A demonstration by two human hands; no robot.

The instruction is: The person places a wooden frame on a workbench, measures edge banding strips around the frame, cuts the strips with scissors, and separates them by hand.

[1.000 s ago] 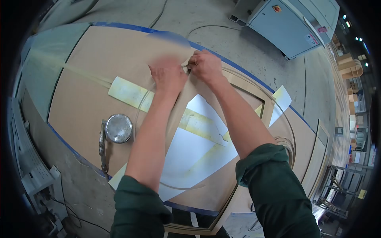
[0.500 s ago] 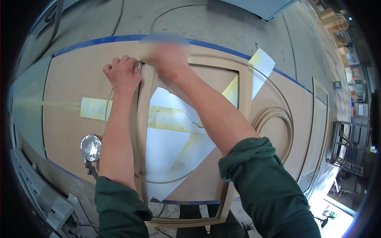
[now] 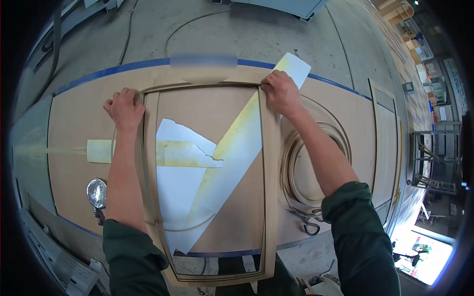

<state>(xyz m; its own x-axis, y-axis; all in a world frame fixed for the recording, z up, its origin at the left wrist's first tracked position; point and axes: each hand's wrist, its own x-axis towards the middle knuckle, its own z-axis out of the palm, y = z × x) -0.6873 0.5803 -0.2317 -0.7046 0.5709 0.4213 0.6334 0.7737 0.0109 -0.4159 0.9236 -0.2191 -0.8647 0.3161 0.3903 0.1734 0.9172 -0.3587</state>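
Note:
A pale wooden frame [image 3: 271,172] lies on the board-topped table, overhanging its near edge. A thin brownish edging strip [image 3: 212,84] runs along the inner edge of its far rail. At the far left corner, the curled fingers of my left hand [image 3: 125,109] are closed on the strip. My right hand [image 3: 283,93] pinches it at the far right corner. The strip's loose end curves across the frame opening near the left side. More of the same strip lies in a coil [image 3: 291,170] to the right, partly behind my right forearm.
White paper sheets [image 3: 183,190] with yellowish stains lie beneath the frame. Scissors [image 3: 311,228] rest below the coil. A foil-covered spray gun [image 3: 97,193] stands left of my left forearm. Another narrow frame [image 3: 382,143] lies at the table's right end.
My right hand has moved right along the far rail, from near my left hand to the far right corner. The view has shifted, and the scissors now show.

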